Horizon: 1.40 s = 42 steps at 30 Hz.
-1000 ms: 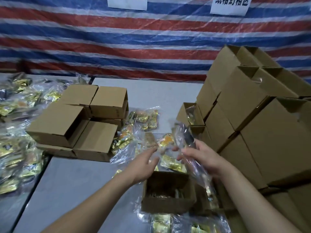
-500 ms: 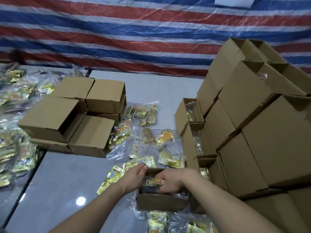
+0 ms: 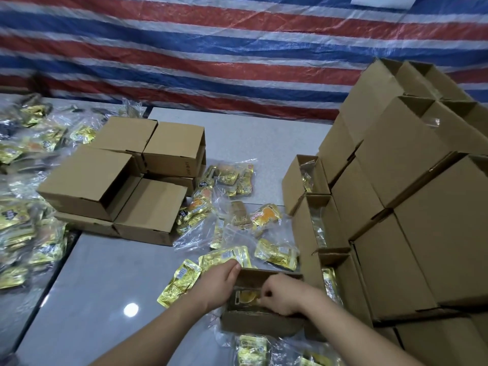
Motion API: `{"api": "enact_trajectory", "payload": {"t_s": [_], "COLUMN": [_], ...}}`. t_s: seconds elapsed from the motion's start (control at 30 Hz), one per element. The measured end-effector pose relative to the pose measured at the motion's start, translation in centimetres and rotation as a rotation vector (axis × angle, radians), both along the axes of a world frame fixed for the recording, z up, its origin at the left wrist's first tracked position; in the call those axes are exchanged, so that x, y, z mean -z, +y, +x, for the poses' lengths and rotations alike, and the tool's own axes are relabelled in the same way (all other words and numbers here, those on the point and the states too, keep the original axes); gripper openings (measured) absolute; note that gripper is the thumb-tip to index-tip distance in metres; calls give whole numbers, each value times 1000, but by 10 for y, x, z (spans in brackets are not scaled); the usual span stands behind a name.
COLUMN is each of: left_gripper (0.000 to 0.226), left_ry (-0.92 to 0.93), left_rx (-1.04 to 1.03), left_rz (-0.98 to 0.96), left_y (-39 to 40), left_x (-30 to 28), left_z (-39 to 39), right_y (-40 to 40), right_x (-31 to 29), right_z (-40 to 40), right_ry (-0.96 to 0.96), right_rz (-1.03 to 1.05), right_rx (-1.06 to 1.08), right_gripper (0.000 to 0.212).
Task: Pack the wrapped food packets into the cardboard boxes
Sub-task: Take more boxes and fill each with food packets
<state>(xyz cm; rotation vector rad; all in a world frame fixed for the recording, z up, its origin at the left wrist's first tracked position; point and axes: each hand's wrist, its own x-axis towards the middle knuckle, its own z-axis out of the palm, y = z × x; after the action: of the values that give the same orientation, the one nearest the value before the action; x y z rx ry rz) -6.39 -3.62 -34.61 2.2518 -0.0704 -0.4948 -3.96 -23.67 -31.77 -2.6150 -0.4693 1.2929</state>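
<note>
A small open cardboard box [image 3: 261, 324] stands at the table's near edge. A gold wrapped food packet [image 3: 247, 297] lies inside it. My left hand [image 3: 219, 283] grips the box's left wall, thumb up at the far rim. My right hand [image 3: 282, 297] reaches into the box from the right, its curled fingers pinching the packet's wrapping. Loose gold packets [image 3: 277, 253] lie on the table just beyond the box, with another packet [image 3: 179, 282] to its left.
A tall stack of cardboard boxes [image 3: 396, 167] fills the right side, with a row of open filled boxes [image 3: 317, 220] in front of it. Empty boxes [image 3: 105, 178] are stacked at centre left. A heap of bagged packets [image 3: 26, 220] covers the far left; more packets [image 3: 250, 350] lie below the box.
Both hands came down from chest height, bringing a clear-wrapped packet into the open box. Over the last half second the right hand pushed it deeper and the left hand stayed at the box's left wall.
</note>
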Motion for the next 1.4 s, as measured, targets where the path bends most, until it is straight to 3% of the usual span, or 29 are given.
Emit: {"api": "enact_trajectory", "payload": {"t_s": [0.13,0.27,0.37,0.53,0.57,0.63,0.67,0.87,1.0,1.13,1.2,1.27,1.4], "left_gripper": [29,28,29,30,31,30,29,28,31,73,82,75,59], "left_ry": [-10,6,18,55,57,57,59,87,38,-79,-71,10,227], "left_rx": [28,26,37,45,48,49,46,12,-229,-490,-505,-458,-279], "left_rz": [25,18,19,9,12,12,10,-3,-37,-110,-246,-422,-403], "left_y": [-4,-8,-5,-1,-1,0,0,0,0,-14,-32,-54,-91], "left_x": [4,2,2,-4,-6,-9,-9,-16,-31,-72,-98,-122,-163], "left_z": [-1,3,4,2,2,2,2,4,13,30,42,57,103], "right_y": [20,20,13,-7,-11,-19,-21,-18,-23,-29,-31,-31,-31], "right_x": [17,8,-10,-43,-47,-40,-35,-17,-32,-70,-88,-104,-128], "right_z": [-6,-5,-3,4,8,13,12,-3,-1,21,39,59,104], "right_ry": [316,312,121,-428,-463,-392,-343,-388,-426,-611,-698,-746,-777], "right_rz": [-155,-114,-25,277,235,104,44,-23,62,152,197,250,240], "right_rx": [119,164,109,245,193,109,87,42,191,412,531,652,830], "right_gripper": [72,64,43,9,23,48,50,15,15,10,10,15,20]}}
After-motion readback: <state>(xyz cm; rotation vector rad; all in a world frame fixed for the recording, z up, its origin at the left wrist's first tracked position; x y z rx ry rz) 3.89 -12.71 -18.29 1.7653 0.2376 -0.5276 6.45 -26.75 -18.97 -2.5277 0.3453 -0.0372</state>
